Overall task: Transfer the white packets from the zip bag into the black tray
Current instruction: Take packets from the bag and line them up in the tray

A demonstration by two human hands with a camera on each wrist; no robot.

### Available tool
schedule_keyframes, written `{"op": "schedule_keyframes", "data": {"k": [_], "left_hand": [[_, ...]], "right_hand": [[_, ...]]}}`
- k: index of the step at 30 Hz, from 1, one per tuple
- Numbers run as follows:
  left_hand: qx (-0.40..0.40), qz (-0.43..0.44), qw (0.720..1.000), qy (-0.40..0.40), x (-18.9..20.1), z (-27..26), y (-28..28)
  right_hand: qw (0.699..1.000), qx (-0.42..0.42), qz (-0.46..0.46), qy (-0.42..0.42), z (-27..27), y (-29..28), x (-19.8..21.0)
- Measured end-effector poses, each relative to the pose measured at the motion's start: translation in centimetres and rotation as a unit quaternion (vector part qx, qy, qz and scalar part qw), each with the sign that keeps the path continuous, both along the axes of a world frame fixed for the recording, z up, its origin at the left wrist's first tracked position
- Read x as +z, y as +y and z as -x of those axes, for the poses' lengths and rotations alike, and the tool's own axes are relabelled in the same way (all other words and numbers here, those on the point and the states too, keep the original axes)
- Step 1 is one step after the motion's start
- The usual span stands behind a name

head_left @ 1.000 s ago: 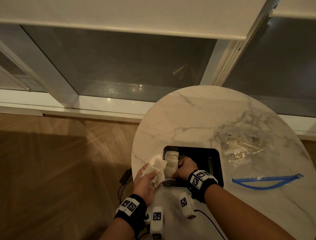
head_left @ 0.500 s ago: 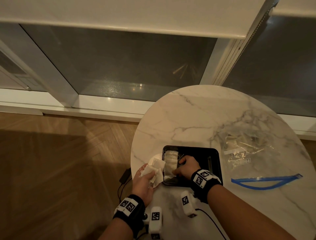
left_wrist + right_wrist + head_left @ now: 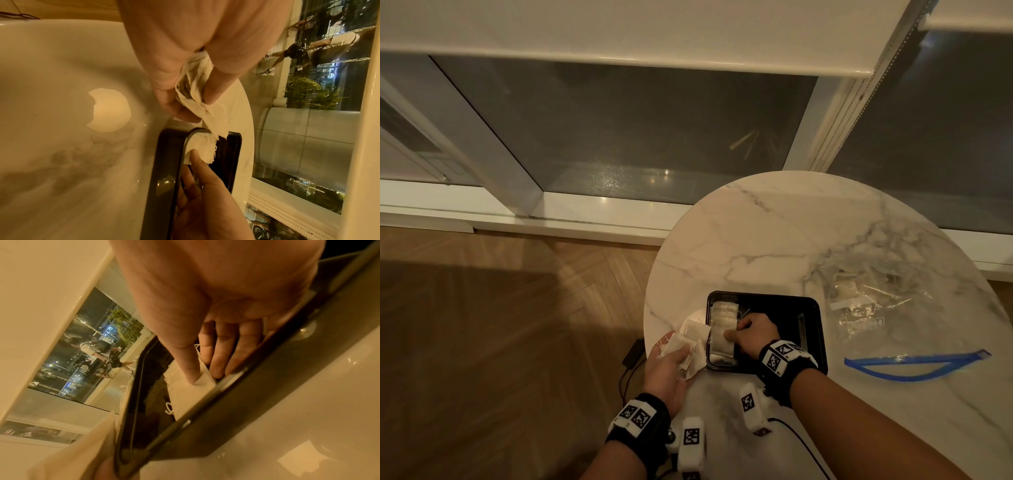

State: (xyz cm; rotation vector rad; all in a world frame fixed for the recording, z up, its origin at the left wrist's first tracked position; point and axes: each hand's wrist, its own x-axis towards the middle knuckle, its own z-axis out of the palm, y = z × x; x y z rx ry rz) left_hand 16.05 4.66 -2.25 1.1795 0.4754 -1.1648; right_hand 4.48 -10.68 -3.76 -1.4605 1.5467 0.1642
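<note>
The black tray [image 3: 821, 329] sits on the marble table's near left. A row of white packets [image 3: 723, 317] lies along its left side. My right hand [image 3: 731, 334] is inside the tray and pinches the nearest packet [image 3: 191, 394], thumb on top and fingers behind it. At the tray's left rim my left hand [image 3: 685, 353] grips a bunch of white packets [image 3: 690, 337], which sit crumpled between thumb and fingers in the left wrist view [image 3: 195, 87]. The clear zip bag [image 3: 876, 308] lies to the right of the tray, its blue zip [image 3: 914, 365] gaping open.
The round marble table [image 3: 774, 240] ends just left of the tray, with wooden floor below. A dark cable and plug [image 3: 631, 354] lie on the floor by the table edge. A window and sill run behind the table.
The packet under my right hand has come down flatter into the tray's left row. My left hand has stayed by the tray's rim with its bunch.
</note>
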Motion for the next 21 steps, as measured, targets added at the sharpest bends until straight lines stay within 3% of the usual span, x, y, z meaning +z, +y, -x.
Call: {"op": "schedule_keyframes", "data": {"k": [21], "left_hand": [[0.008, 0.015, 1.000, -0.003, 0.4, 0.3, 0.7]], "right_hand": [[0.997, -0.006, 0.072, -0.019, -0.2, 0.5, 1.2]]}}
